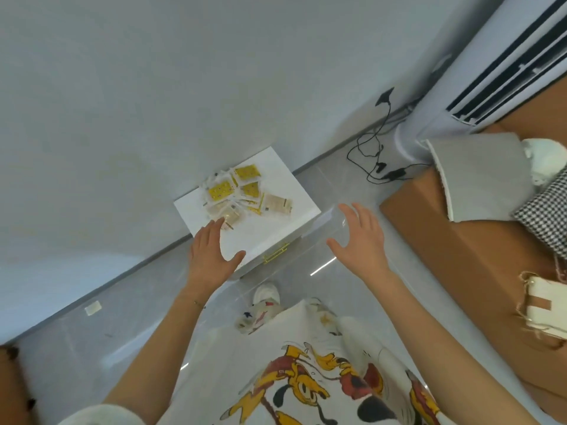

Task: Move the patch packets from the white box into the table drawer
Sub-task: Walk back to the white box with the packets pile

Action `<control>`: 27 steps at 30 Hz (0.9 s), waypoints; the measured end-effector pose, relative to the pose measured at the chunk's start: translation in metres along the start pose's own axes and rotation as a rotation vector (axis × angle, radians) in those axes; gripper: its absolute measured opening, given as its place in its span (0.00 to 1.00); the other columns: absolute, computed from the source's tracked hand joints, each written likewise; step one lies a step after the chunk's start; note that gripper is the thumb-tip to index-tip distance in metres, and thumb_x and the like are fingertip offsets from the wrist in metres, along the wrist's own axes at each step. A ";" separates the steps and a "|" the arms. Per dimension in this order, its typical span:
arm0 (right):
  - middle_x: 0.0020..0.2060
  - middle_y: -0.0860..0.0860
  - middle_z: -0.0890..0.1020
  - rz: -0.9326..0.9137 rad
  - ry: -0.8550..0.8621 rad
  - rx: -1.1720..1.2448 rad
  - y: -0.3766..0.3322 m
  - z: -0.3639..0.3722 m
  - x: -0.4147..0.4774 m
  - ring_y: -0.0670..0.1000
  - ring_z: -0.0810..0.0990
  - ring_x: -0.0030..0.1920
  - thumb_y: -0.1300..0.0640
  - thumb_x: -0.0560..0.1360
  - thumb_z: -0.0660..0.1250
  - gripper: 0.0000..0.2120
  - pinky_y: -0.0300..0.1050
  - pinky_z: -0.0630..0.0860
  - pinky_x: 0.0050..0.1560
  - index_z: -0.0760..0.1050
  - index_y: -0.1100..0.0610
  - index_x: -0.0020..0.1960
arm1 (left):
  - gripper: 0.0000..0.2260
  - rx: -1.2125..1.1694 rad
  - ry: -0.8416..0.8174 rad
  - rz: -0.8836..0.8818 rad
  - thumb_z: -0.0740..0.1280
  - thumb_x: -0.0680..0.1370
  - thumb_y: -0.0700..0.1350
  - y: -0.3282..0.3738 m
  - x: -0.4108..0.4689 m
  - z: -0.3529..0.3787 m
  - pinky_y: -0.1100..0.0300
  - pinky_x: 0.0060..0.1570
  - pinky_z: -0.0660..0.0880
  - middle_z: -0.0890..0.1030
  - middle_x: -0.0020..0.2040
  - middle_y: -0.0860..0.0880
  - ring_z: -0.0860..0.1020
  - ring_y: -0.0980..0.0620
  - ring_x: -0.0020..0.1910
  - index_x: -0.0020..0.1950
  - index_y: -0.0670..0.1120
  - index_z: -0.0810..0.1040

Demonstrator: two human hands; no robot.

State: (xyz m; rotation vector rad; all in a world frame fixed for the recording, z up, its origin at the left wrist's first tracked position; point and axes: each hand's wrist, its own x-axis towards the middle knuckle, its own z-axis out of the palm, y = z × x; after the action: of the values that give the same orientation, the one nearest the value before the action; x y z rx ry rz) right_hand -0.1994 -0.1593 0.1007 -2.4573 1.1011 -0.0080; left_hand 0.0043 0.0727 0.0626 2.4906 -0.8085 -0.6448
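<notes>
A loose heap of yellow and pale clear-wrapped patch packets (245,194) lies inside the square white box (285,191), toward its far left corner. The box has a gold clasp (276,254) on its near wall and stands on a clear, see-through bench (306,265). The left hand (211,253) hovers spread open over the box's near left corner, fingertips close to the packets. The right hand (359,237) hangs open and empty just right of the box.

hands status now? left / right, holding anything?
Left hand: open, empty, fingertips at the yellow and clear patch packets in the white box.
Right hand: open, empty, spread beside that box.
</notes>
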 end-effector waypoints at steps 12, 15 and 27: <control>0.75 0.54 0.59 -0.094 -0.352 -0.031 0.015 0.069 0.134 0.56 0.55 0.74 0.47 0.73 0.70 0.37 0.57 0.61 0.70 0.57 0.50 0.76 | 0.37 -0.141 0.051 -0.349 0.72 0.73 0.54 -0.012 0.069 0.042 0.45 0.72 0.60 0.64 0.76 0.46 0.61 0.43 0.74 0.77 0.47 0.59; 0.75 0.53 0.59 -0.167 -0.443 -0.111 0.027 0.101 0.168 0.56 0.55 0.74 0.47 0.74 0.69 0.35 0.58 0.62 0.69 0.57 0.49 0.76 | 0.37 -0.181 0.045 -0.430 0.72 0.74 0.53 -0.017 0.095 0.065 0.48 0.74 0.57 0.62 0.77 0.48 0.60 0.45 0.75 0.77 0.47 0.58; 0.77 0.54 0.56 -0.255 -0.588 -0.223 0.046 0.290 0.304 0.58 0.54 0.76 0.45 0.71 0.71 0.42 0.56 0.56 0.74 0.51 0.48 0.78 | 0.45 0.020 0.059 -0.397 0.75 0.69 0.57 -0.134 0.240 0.166 0.44 0.73 0.56 0.53 0.79 0.44 0.53 0.41 0.77 0.78 0.52 0.54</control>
State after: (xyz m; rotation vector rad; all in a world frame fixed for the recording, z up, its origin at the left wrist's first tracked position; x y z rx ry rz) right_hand 0.0281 -0.2884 -0.2310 -2.5185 0.5534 0.7434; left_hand 0.1429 -0.0239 -0.2106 2.6976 -0.2972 -0.6892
